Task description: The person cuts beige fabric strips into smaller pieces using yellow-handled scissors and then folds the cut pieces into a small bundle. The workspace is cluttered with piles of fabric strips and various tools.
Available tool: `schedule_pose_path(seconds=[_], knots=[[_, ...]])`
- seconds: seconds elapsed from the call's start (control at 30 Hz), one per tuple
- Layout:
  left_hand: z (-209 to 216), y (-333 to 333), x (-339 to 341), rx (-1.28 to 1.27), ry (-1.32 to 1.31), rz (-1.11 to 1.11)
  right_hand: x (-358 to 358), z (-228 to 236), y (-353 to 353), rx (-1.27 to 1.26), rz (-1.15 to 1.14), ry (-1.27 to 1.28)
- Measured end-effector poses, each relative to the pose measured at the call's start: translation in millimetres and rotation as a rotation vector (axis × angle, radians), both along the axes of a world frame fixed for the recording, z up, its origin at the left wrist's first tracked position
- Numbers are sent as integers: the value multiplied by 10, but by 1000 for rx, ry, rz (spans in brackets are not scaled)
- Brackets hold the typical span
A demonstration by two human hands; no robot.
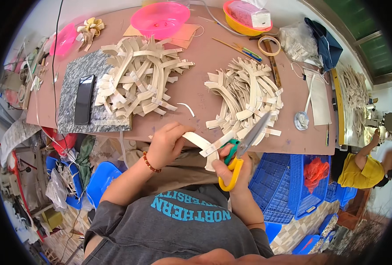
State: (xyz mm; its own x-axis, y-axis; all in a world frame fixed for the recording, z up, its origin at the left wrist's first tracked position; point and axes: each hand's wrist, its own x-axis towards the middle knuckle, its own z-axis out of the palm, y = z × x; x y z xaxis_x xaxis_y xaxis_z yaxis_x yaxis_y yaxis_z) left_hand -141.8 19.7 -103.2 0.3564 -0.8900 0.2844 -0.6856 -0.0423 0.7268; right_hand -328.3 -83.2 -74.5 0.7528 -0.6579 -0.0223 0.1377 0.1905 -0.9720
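A cream Y-shaped fabric strip point(197, 140) is stretched between my hands just off the table's front edge. My left hand point(168, 140), with a beaded bracelet at the wrist, pinches its left end. The thumb and fingers of my right hand point(240, 170) grip the other end. That same hand carries scissors point(254, 134) with one yellow and one green handle; their blades point up and right, away from the strip. Beyond my hands lie two heaps of similar cream strips, a loose left heap point(136, 81) and a denser right heap point(249, 95).
A phone point(84, 100) lies on a grey stone slab point(68, 88). Pink point(160, 18) and yellow point(244, 30) basins, a tape roll point(269, 46) and a small scrap point(186, 108) are on the table point(196, 53). Blue crates point(271, 190) stand below right; a person in yellow point(361, 170) works farther right.
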Motion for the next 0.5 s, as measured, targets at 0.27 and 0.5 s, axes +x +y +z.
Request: schedule_pose_path(seconds=[0.27, 0.5], knots=[[-71, -61, -137, -106, 315, 115, -58, -166, 86, 244, -2, -65], [47, -88, 27, -122, -200, 68, -25, -342, 81, 264, 33, -86]])
